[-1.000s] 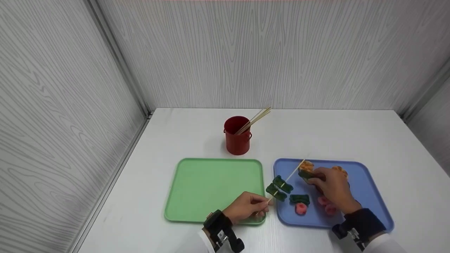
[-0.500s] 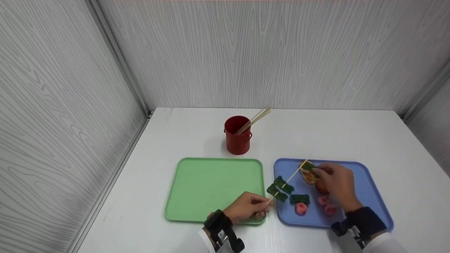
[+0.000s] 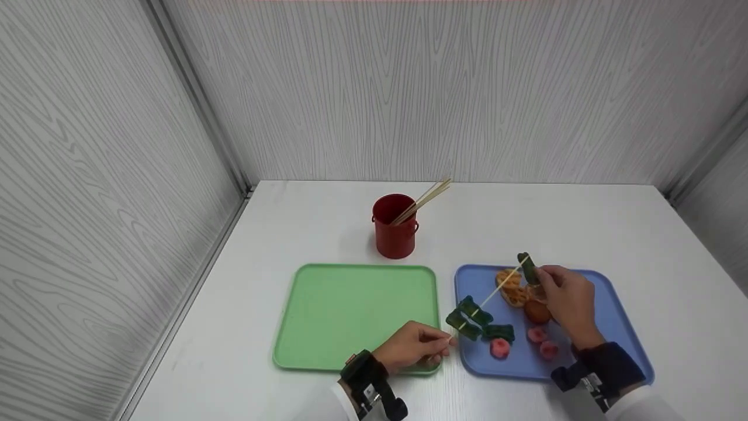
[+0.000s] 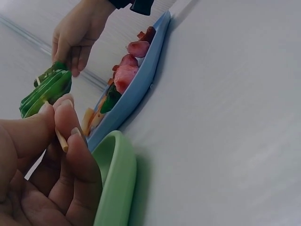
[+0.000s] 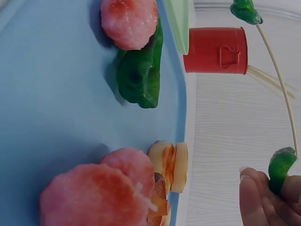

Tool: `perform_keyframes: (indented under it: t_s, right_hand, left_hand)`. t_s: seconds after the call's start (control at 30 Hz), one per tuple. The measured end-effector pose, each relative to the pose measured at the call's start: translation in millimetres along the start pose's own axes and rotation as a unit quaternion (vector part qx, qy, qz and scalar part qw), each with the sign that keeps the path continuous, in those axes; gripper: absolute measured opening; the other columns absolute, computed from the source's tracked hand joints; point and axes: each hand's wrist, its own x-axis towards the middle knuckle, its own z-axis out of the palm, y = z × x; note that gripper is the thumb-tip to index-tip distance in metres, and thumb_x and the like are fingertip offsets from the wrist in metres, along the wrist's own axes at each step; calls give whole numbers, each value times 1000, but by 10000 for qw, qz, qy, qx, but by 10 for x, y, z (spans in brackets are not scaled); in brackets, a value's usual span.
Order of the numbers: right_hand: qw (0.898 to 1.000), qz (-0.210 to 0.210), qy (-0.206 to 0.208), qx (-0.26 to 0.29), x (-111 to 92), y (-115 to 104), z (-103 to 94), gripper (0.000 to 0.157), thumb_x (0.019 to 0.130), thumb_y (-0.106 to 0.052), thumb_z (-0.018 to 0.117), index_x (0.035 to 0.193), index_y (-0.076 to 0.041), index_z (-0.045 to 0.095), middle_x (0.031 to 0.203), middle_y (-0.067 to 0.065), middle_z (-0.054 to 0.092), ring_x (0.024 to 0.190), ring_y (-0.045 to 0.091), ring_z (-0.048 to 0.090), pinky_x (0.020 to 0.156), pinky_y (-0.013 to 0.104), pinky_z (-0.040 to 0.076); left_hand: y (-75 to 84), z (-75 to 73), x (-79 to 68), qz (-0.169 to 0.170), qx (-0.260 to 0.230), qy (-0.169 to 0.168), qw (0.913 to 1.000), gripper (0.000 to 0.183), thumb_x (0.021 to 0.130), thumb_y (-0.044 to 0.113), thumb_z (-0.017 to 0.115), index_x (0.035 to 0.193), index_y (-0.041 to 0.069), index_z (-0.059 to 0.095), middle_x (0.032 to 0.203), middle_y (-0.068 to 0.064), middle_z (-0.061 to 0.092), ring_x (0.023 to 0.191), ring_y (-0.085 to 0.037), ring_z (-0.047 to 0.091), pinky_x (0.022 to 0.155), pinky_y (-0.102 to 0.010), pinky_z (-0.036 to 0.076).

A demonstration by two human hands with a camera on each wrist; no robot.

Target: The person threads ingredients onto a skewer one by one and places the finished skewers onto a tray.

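Note:
My left hand pinches the lower end of a thin wooden skewer between thumb and fingers. Two green pepper pieces are threaded side by side on its lower half, and the bare shaft slants up to the right. At the skewer's tip, my right hand pinches another green pepper piece above the blue tray's back edge. The right wrist view has the tip right at this piece. The skewer's butt pokes out from the left fingers in the left wrist view.
On the blue tray lie a green pepper piece, several pink chunks, a brown ball and browned, waffle-marked slices. A green tray sits left of it. Behind stands a red bucket holding several skewers.
My right hand has lifted its pepper piece up and away from the browned slices, to the skewer's tip. The skewer has swung slightly right; my left hand has hardly moved.

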Motion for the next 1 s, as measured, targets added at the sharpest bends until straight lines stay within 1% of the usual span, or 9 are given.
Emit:
perform_keyframes:
  t_s: [0.13, 0.27, 0.4, 0.5, 0.67, 0.77, 0.87, 1.0]
  right_hand:
    - [9997, 20, 210, -90, 25, -21, -9, 17, 95, -10, 63, 97, 4, 73, 78, 19, 71, 54, -8, 57, 48, 10, 43]
    - [9996, 223, 146, -51, 44, -43, -15, 21, 97, -13, 62, 101, 4, 72, 83, 21, 72, 57, -8, 59, 51, 9, 44]
    - [9991, 420, 112, -9, 47, -44, -12, 23, 98, -16, 61, 102, 3, 72, 87, 21, 72, 60, -2, 64, 54, 8, 45]
    - [9988, 463, 157, 71, 42, -44, -10, 23, 98, -17, 61, 102, 2, 72, 87, 20, 72, 61, 0, 65, 54, 9, 45]
    - [9982, 512, 190, 249, 43, -61, -16, 23, 98, -18, 61, 102, 2, 71, 87, 20, 72, 60, -2, 64, 52, 12, 45]
    - [9979, 555, 181, 291, 48, -76, -21, 24, 98, -20, 60, 103, 2, 71, 87, 20, 72, 61, 2, 65, 52, 13, 46]
    - [9983, 515, 252, 62, 52, -76, -26, 25, 98, -22, 61, 103, 0, 72, 87, 18, 72, 64, 1, 62, 55, 11, 43]
    - [9981, 152, 569, -160, 54, -42, -19, 20, 95, -17, 65, 101, 0, 74, 86, 16, 72, 68, -9, 52, 61, 9, 39]
  left_hand:
    - [5, -4, -4, 36, 15, -67, 10000, 22, 96, 4, 60, 112, -7, 69, 78, -5, 63, 63, -5, 55, 54, -15, 44]
    - [16, -8, -15, -16, 72, -45, 10000, 21, 95, 3, 60, 112, -6, 70, 79, -5, 65, 64, -5, 57, 55, -14, 46]
    - [23, -11, -29, -77, 96, -57, 9999, 20, 95, 2, 60, 111, -5, 70, 79, -5, 66, 64, -5, 58, 55, -13, 47]
    - [23, -12, -35, -89, 116, -51, 9999, 20, 95, 2, 60, 111, -5, 70, 79, -5, 65, 64, -5, 57, 55, -13, 46]
    - [20, -9, -31, -101, 83, -43, 9999, 20, 95, 4, 60, 111, -4, 70, 78, -4, 65, 64, -6, 57, 54, -13, 45]
    - [33, -7, -39, -114, 38, -81, 9999, 21, 95, 3, 60, 112, -5, 70, 78, -4, 66, 64, -6, 58, 54, -14, 46]
    - [45, -7, -52, -127, 41, -104, 9999, 21, 95, 3, 61, 112, -5, 70, 78, -4, 65, 64, -6, 57, 54, -14, 46]
    - [47, -18, -56, -115, 121, -55, 9998, 22, 95, 4, 61, 112, -5, 70, 77, -2, 64, 61, -4, 55, 54, -14, 45]
